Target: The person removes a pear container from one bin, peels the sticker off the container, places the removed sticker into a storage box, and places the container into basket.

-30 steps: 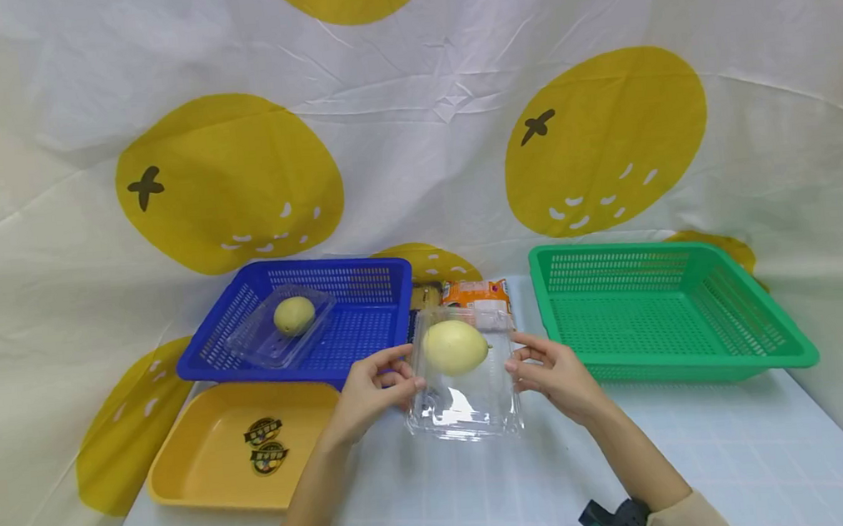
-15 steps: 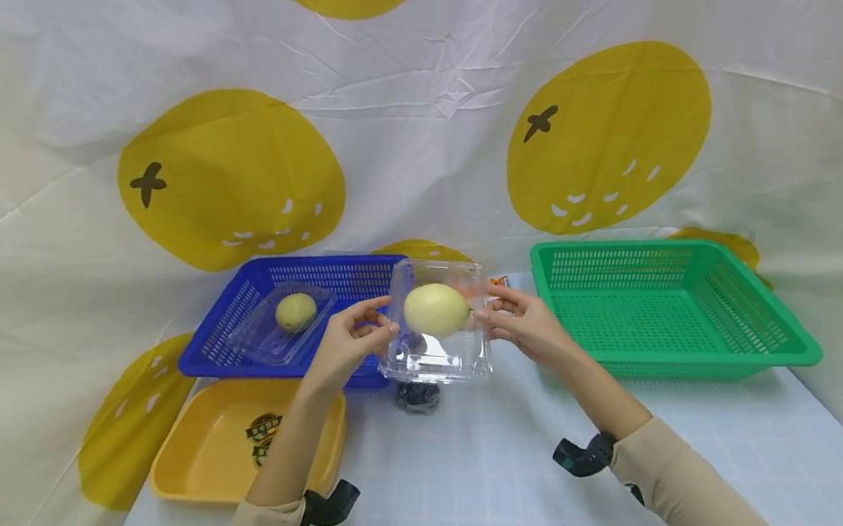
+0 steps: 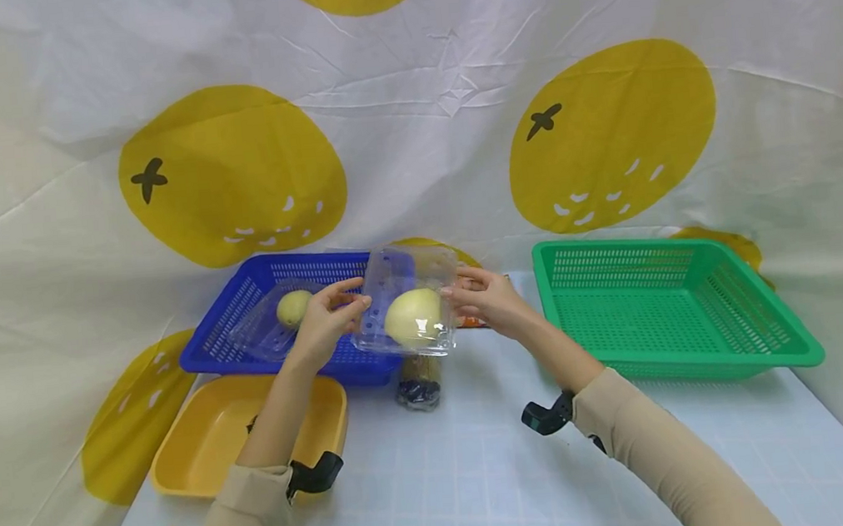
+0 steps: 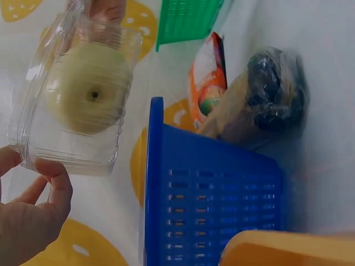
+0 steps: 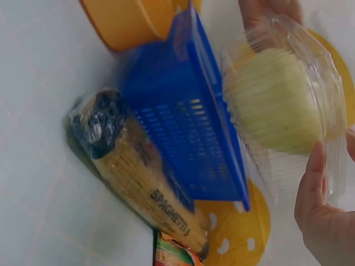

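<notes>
Over the blue basket's (image 3: 306, 323) right edge, both hands, left hand (image 3: 325, 321) and right hand (image 3: 485, 301), are pinching the clear clamshell (image 3: 406, 310) with its pear (image 3: 413, 318); keeping it level should be helping.

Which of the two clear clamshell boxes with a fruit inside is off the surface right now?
The clear plastic clamshell box with the larger pale yellow fruit, held up between the left hand and right hand. The other clear clamshell box lies in the blue plastic basket.
</notes>
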The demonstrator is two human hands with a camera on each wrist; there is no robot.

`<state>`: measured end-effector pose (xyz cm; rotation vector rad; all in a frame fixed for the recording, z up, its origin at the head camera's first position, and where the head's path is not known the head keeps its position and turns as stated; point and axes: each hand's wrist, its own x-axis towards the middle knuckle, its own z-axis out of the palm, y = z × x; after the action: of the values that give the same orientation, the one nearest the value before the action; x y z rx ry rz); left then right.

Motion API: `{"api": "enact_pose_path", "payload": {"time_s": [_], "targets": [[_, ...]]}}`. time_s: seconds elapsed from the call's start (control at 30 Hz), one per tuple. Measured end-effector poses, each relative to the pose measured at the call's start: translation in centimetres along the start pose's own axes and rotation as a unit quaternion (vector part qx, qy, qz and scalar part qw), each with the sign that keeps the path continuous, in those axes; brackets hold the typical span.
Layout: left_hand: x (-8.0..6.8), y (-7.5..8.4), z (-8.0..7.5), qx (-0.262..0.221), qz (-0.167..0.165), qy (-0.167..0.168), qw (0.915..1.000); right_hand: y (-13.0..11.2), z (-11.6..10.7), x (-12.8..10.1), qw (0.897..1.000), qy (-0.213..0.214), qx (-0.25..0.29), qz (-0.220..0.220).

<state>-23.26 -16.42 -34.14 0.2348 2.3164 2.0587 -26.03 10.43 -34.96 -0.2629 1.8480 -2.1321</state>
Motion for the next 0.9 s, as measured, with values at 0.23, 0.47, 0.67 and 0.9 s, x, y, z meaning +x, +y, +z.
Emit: {"api": "enact_pose_path", "payload": {"time_s": [0.23, 0.47, 0.67, 0.9], "targets": [[1.1, -0.3, -1.4, 0.014, -0.011, 0.012, 0.9998, 0.3, 1.1, 1.8, 1.000, 0.012, -0.015, 0.000], [2.4, -0.8, -2.9, 0.000, -0.011, 0.042, 0.9991, 0.6, 2.5, 3.6, 1.000, 0.025, 0.000, -0.003], [2.8, -1.2, -4.0, 0.006, -0.025, 0.071, 0.9971, 0.8, 3.9, 4.9, 0.999, 0.038, 0.013, 0.003], [3.1, -1.9, -5.3, 0.007, -0.035, 0.110, 0.9933, 1.1, 5.7, 5.8, 0.998, 0.054, 0.008, 0.005]]}}
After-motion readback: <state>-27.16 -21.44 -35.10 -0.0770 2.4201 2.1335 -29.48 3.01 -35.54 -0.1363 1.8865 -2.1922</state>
